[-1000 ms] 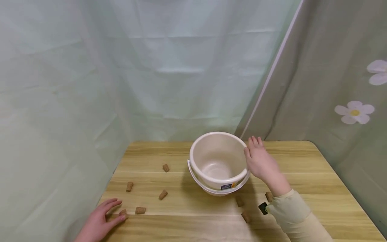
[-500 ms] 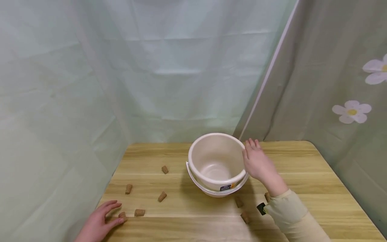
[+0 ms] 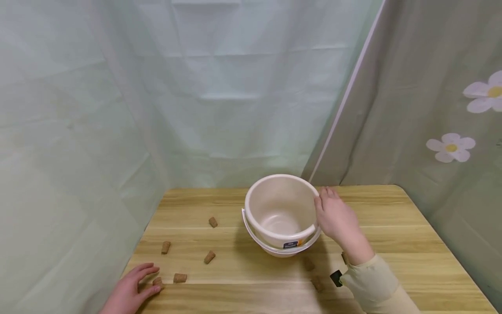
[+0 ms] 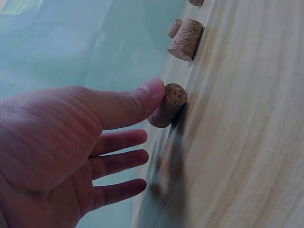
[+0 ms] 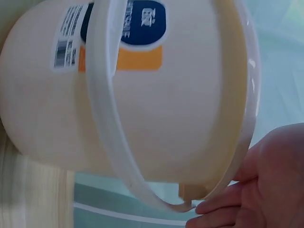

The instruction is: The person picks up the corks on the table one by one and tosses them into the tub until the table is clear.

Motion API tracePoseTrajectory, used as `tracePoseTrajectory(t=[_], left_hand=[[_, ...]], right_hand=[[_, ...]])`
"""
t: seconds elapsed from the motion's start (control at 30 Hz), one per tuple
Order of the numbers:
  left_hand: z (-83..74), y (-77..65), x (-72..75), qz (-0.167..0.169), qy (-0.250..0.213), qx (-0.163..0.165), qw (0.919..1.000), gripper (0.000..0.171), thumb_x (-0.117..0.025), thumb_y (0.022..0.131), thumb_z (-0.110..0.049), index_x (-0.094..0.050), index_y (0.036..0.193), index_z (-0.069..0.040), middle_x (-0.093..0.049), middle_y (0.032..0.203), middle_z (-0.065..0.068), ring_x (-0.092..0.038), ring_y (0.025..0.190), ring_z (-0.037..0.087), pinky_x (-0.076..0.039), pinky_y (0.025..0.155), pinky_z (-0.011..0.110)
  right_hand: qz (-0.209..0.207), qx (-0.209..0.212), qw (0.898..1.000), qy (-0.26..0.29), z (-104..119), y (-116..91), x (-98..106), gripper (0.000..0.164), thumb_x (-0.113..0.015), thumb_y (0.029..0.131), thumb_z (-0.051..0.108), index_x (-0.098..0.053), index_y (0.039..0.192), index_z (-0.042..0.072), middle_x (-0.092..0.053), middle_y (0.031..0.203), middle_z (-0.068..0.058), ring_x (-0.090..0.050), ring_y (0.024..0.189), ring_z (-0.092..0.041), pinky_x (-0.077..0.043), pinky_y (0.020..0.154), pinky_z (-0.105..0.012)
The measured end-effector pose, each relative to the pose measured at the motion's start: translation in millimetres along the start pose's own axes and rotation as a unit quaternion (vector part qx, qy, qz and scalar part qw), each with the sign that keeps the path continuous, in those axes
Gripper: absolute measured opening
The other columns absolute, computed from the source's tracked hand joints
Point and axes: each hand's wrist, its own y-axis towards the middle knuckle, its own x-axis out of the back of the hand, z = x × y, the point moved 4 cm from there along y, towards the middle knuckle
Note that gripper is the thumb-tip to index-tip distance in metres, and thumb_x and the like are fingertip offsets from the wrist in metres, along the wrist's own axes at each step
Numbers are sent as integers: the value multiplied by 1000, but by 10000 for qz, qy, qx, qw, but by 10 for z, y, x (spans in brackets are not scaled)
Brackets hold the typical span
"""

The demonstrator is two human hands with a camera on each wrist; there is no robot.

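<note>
A cream plastic bucket [image 3: 288, 192] stands upright on the table, its white carry handle [image 3: 270, 250] hanging down in front. My right hand [image 3: 338, 218] holds the right side of the bucket's rim, thumb over the edge and fingers outside, close to the handle's joint in the right wrist view. At the front left, my left hand [image 3: 131, 290] is spread low around a cork [image 4: 167, 107]. The thumb overlaps that cork in the left wrist view, while the other fingers extend apart below it. Another cork [image 3: 180, 278] lies just right of this hand.
More corks lie left of the bucket: one cork [image 3: 213, 222] farther back, one cork [image 3: 209, 257] nearer, one cork [image 3: 166, 247] at far left. Shaded corks [image 3: 317, 283] lie in front right. Another cork [image 3: 344, 258] is partly behind the right wrist. Curtains [image 3: 235, 109] enclose the wooden table [image 3: 412, 244].
My right hand's fingers have lowered around the bucket's rim from a straighter, raised pose. The left hand stays around its cork. The head view has shifted slightly.
</note>
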Motion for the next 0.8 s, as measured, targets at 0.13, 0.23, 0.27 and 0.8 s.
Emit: tracePoseTrajectory(t=[0.13,0.23,0.27,0.8], left_hand=[[14,14,2,87,-10,34,10000,49,-91,86,-33,-77,124,-5,-69,132,19,-64,123,45,-55,98,61],[26,21,-3,153,-32,64,9999,47,-91,86,-32,-78,123,-7,-69,132,19,-64,124,45,-54,99,61],[29,22,-5,168,-38,66,9998,45,-91,86,-31,-78,122,-8,-69,132,19,-64,123,45,-54,99,61],[55,6,-23,455,-255,286,9982,28,-90,87,-28,-77,106,-12,-70,130,20,-64,122,45,-51,103,64]], right_hand=[[164,-90,9998,-13,26,-43,-31,60,-30,116,27,-34,158,-16,-34,164,-36,-30,153,-53,-32,120,-69],[154,-95,9998,5,33,-57,-50,60,-31,116,26,-34,158,-16,-33,164,-36,-30,153,-53,-32,120,-69],[139,-97,9999,12,31,-60,-55,59,-31,116,26,-34,158,-16,-33,164,-36,-30,153,-53,-32,120,-69],[42,74,10000,51,-15,-22,-91,58,-32,116,25,-36,159,-13,-36,165,-31,-31,153,-53,-32,120,-69]])
